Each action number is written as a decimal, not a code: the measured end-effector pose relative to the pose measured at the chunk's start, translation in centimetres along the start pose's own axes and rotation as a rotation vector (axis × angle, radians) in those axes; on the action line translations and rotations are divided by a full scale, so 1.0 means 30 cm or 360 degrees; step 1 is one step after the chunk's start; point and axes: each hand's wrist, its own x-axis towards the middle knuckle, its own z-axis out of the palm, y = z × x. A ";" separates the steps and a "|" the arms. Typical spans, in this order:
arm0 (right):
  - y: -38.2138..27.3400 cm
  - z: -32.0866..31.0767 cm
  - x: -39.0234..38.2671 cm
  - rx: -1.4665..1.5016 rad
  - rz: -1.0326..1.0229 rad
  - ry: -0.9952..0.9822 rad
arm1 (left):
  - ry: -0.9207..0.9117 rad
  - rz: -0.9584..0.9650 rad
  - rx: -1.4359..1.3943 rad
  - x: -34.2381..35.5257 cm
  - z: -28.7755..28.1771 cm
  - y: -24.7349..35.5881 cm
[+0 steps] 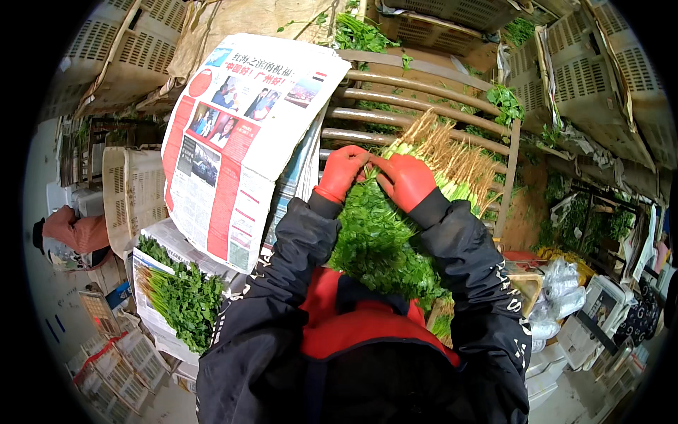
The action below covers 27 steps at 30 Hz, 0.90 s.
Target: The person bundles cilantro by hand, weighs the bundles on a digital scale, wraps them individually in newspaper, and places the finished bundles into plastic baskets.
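Meeting over a leafy bunch, two red-gloved hands

The left hand (342,173) is curling its fingers inward at the upper end of the leafy bunch (374,240). The right hand (409,182) is bending its fingers toward the same spot, fingertips just beside the left ones. The gloves are hiding the contact, so I cannot tell whether either hand is clamping on a stem. The bunch is spreading its green leaves below both hands, between the dark sleeves. Pale stems with brown roots (434,141) are lying beyond the right hand, over a slatted rack (508,177). Left of the left hand, a newspaper stack (233,134) is lying near. Farther left and closer to the body, a second bunch (185,304) is resting on paper. Well to the right of the right hand, clear plastic bags (561,286) are sitting heaped.
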 end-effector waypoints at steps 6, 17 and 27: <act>0.016 0.019 -0.044 -0.0083 -0.0071 -0.0047 | -0.0046 0.0041 0.0010 -0.030 0.014 0.021; 0.096 0.033 -0.073 0.0405 0.0015 0.0037 | -0.0011 0.0226 0.0518 0.010 0.032 0.078; 0.016 0.067 0.006 -0.0408 0.0183 -0.0397 | 0.0352 0.0278 -0.0245 -0.220 0.060 0.099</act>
